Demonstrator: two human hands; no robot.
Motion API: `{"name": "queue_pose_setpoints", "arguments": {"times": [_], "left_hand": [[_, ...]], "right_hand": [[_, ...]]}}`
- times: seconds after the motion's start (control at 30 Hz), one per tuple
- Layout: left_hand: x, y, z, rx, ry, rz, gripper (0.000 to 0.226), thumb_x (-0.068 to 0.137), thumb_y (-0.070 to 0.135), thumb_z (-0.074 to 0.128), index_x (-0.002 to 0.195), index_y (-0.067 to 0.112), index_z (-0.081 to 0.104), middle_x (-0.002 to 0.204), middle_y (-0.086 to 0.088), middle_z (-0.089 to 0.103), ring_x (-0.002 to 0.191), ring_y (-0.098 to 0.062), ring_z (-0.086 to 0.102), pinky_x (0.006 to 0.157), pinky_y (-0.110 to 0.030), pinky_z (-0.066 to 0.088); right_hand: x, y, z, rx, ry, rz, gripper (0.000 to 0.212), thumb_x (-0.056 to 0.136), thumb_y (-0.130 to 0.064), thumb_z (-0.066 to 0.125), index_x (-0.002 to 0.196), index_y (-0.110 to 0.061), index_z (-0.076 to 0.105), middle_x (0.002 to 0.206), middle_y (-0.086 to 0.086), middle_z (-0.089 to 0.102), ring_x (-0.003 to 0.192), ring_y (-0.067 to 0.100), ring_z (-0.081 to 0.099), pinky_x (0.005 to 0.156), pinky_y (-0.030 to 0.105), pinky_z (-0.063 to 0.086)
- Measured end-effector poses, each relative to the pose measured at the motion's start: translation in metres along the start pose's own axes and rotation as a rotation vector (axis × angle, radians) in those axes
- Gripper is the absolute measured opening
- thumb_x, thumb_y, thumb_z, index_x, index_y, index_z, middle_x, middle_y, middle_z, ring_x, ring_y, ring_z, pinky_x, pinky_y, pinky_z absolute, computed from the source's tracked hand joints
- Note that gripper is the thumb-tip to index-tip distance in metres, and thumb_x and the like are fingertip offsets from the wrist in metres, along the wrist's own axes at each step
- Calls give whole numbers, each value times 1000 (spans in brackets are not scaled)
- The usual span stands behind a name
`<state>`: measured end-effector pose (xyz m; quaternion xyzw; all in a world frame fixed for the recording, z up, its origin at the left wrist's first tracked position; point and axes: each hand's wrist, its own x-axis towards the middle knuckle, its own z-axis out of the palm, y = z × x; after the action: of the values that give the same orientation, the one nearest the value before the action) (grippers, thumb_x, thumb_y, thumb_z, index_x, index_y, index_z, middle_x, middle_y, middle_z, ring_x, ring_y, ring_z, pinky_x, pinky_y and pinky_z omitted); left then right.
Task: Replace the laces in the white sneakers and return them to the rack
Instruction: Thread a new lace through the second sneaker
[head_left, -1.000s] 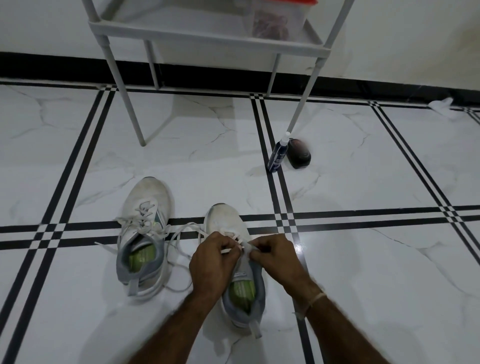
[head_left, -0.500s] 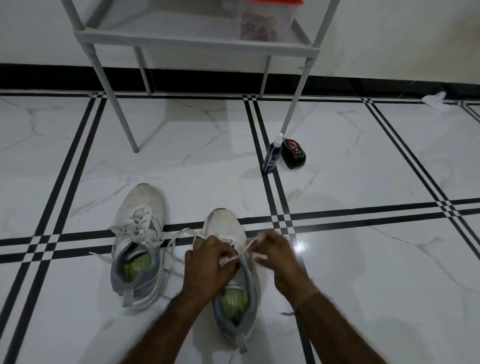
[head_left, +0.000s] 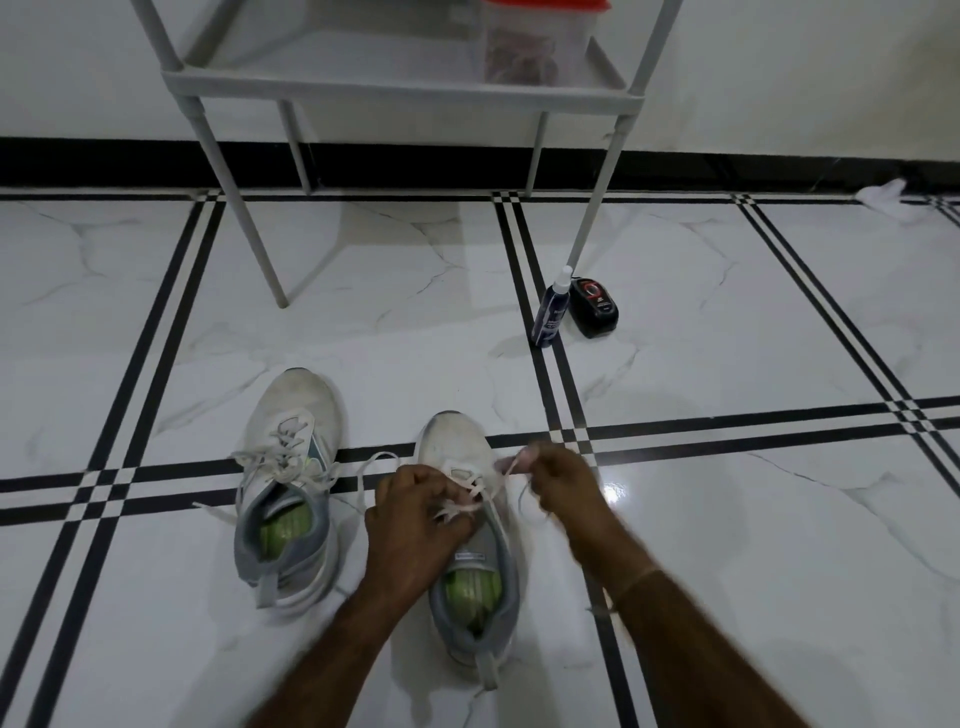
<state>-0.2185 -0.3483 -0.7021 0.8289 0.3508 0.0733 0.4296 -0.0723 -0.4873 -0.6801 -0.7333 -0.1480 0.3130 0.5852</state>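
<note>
Left hand (head_left: 415, 512): forearm enters from bottom centre; fingers curled, pinching the lace (head_left: 501, 480) over the tongue of the worked sneaker (head_left: 454, 449).
Right hand (head_left: 566, 483): held just off that shoe's right side; fingers pinch a lace end, the strand running back to the eyelets.
Worked sneaker: on the floor (head_left: 727, 519), toe pointing away, green insole showing.
Other sneaker (head_left: 296, 410): near it on the left, laces loose.
Rack (head_left: 395, 91): beyond the 2 sneakers, by the wall.
Writing: tongue tag and spray bottle (head_left: 550, 312) label too small to read.
</note>
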Motion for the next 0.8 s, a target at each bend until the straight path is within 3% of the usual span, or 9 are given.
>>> {"name": "queue_pose_setpoints", "arguments": {"times": [0.07,0.1,0.17,0.27,0.37,0.47,0.6,0.7,0.8], "left_hand": [[-4,-4,-2,-39,28,-25,37,65,50,86,92,40,63,109,21,51,104,-2,45,81,-27,37],[-6,-5,-3,-90,49,-55,47,62,50,86,99,39,58,111,17,49,103,-5,48,81,-28,42],[-11,-4,-2,-140,96,-107,62,60,48,87,107,36,49,116,13,41,102,-13,56,81,-32,50],[-19,1,0,-141,124,-136,63,59,53,85,103,36,43,112,10,48,95,-16,60,76,-36,54],[-25,3,2,-197,126,-172,55,58,61,81,94,38,46,101,10,62,88,-11,64,75,-38,56],[-26,3,-1,-221,109,-204,52,66,46,87,97,37,47,95,11,65,85,-11,65,75,-37,57],[-25,1,-5,-244,99,-202,32,78,28,82,96,27,57,78,5,68,73,-12,66,65,-30,52],[-31,-1,-2,-209,103,-115,14,87,28,72,79,23,61,70,5,66,67,-14,64,63,-35,51],[-36,-6,-1,-129,147,2,18,88,39,58,76,26,57,69,9,61,66,-13,60,60,-36,49]], "right_hand": [[6,-32,-26,592,165,134,25,107,-21,46,85,-13,55,65,0,63,46,6,39,49,20,34],[9,-43,-38,683,230,128,26,108,-25,44,85,-15,52,59,-3,53,45,7,35,49,22,32],[11,-49,-50,403,239,0,23,106,-30,53,89,-14,53,65,1,51,53,9,43,51,25,35],[0,-25,-23,-291,-44,-101,26,91,-44,73,102,-22,67,94,-8,70,81,4,66,69,24,55],[-6,9,8,-735,-144,-99,25,82,-52,78,87,-28,74,90,-10,74,86,4,68,80,31,56],[-4,9,11,-336,-40,-61,27,94,-36,69,80,-12,69,81,2,71,73,14,60,68,33,47],[6,-10,-11,378,137,169,18,104,-19,53,90,-13,61,100,7,77,50,6,38,46,17,30],[5,-12,3,307,71,260,27,109,-20,41,84,-16,51,73,4,66,45,5,34,43,19,25],[5,-10,9,107,158,171,29,109,-25,43,82,-17,49,69,1,53,55,10,41,48,22,32]]}}
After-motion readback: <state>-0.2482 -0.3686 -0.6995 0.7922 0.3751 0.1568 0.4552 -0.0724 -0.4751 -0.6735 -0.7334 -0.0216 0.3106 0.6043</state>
